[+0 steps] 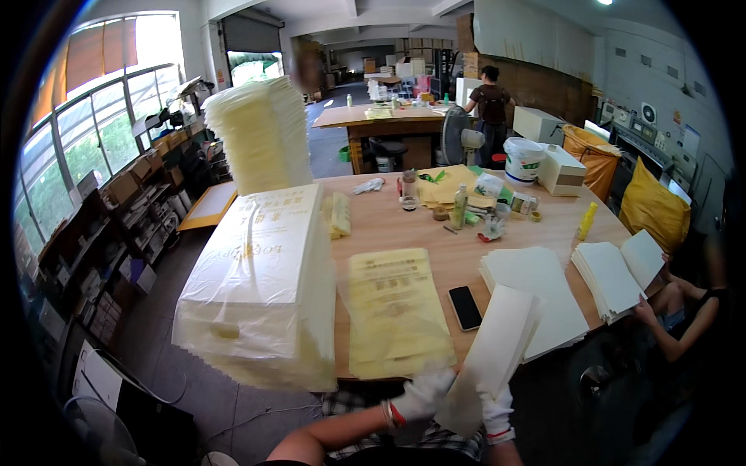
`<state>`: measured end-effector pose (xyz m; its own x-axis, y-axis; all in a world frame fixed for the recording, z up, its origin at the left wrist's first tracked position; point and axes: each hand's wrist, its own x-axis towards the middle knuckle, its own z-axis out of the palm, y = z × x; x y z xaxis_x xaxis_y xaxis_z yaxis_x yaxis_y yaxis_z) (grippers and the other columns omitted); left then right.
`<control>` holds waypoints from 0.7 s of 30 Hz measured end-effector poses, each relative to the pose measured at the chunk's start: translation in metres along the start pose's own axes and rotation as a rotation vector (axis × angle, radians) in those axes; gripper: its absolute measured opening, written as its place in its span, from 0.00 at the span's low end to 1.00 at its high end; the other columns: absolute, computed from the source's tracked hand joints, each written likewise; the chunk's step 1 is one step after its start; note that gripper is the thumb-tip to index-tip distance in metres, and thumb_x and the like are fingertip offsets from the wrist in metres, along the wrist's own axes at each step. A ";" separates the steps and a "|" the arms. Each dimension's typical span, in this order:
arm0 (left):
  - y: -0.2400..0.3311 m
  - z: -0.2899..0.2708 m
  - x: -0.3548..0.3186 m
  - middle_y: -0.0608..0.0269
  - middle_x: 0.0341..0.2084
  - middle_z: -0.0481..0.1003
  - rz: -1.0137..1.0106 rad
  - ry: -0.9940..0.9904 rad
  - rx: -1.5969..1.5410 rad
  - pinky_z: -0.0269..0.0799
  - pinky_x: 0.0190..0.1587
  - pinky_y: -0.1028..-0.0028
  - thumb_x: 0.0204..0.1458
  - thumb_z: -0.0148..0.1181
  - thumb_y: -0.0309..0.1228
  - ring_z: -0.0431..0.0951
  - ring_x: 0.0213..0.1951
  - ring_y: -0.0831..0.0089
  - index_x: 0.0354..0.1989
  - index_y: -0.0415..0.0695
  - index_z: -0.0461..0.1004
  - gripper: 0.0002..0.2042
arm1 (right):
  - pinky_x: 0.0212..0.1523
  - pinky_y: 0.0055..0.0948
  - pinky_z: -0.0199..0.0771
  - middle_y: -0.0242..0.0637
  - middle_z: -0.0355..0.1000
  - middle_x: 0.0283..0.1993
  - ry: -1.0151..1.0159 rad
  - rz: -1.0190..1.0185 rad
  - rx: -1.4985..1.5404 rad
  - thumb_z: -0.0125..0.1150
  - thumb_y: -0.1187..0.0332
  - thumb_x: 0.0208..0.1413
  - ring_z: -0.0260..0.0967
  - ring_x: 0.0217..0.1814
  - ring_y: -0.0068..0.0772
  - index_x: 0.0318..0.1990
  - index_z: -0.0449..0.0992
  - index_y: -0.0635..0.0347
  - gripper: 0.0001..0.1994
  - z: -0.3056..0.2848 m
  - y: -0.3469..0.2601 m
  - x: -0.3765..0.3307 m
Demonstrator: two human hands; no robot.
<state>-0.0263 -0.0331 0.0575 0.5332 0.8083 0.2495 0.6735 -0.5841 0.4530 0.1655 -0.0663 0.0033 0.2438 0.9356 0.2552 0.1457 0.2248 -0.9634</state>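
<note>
Round light-wood worktable (pixel 458 252), cluttered. Left half: tall stack of pale-yellow plastic bags (pixel 260 291), top one printed, overhanging the table's near edge. Beside it, a flat pile of yellow printed plastic bags (pixel 396 311). Right of that, a black smartphone (pixel 465 307) lying face up, then a stack of white paper sheets (pixel 540 299). Another person's hand (pixel 645 311) rests on a second stack of white sheets (pixel 614 276) at the table's right edge.

Near edge, below the table: both hands gloved white, holding a thin bundle of white paper sheets (pixel 497 349), tilted up and to the right. Left hand (pixel 423 396) clamped on its lower edge. Right hand (pixel 496 410) mostly behind the bundle, so finger state can't be told.
</note>
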 end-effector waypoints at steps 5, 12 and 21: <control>-0.107 -0.052 0.048 0.45 0.46 0.67 -0.388 0.314 0.273 0.64 0.49 0.59 0.38 0.56 0.32 0.66 0.50 0.49 0.54 0.42 0.61 0.29 | 0.41 0.35 0.72 0.47 0.72 0.43 -0.328 -0.283 -0.444 0.61 0.70 0.43 0.71 0.41 0.47 0.44 0.71 0.65 0.18 -0.031 -0.004 0.003; 0.018 0.001 0.048 0.53 0.25 0.72 -0.164 -0.308 0.001 0.67 0.39 0.66 0.40 0.54 0.29 0.71 0.36 0.57 0.38 0.40 0.71 0.14 | 0.49 0.34 0.65 0.42 0.69 0.47 -0.810 -0.115 -0.876 0.55 0.59 0.47 0.66 0.49 0.43 0.47 0.70 0.52 0.19 0.020 0.085 0.033; -0.106 0.061 -0.033 0.52 0.30 0.71 -0.128 -0.064 -0.095 0.64 0.43 0.60 0.40 0.58 0.30 0.69 0.40 0.54 0.42 0.40 0.69 0.18 | 0.44 0.40 0.68 0.47 0.68 0.47 -0.127 -0.006 -0.894 0.52 0.57 0.50 0.68 0.48 0.48 0.57 0.56 0.52 0.27 0.102 0.059 0.052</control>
<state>-0.0841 -0.0023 -0.0514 0.4802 0.8673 0.1310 0.6878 -0.4650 0.5574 0.0895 0.0238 -0.0486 0.1404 0.9700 0.1983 0.8504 -0.0156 -0.5258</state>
